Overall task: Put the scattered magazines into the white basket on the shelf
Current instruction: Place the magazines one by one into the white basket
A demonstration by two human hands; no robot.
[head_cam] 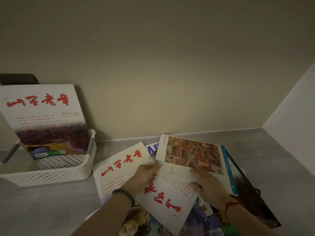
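Magazine [192, 155] with painted cover is held right of the white basket [51, 174].
Left hand [144, 174] and right hand [207, 184] grip its near edge above the scattered pile [117, 169]; a red-titled issue [46, 116] leans inside the basket.

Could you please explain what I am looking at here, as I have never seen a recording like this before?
There is no machine. A person wears one camera on the head, and it looks down at their own two bare hands. The left hand, with a dark bead bracelet, and the right hand, with a red string, together hold a magazine with a painting on its cover. Beneath it, more scattered magazines lie overlapping on the grey shelf. To the left stands the white basket, with one red-titled magazine leaning upright in it.
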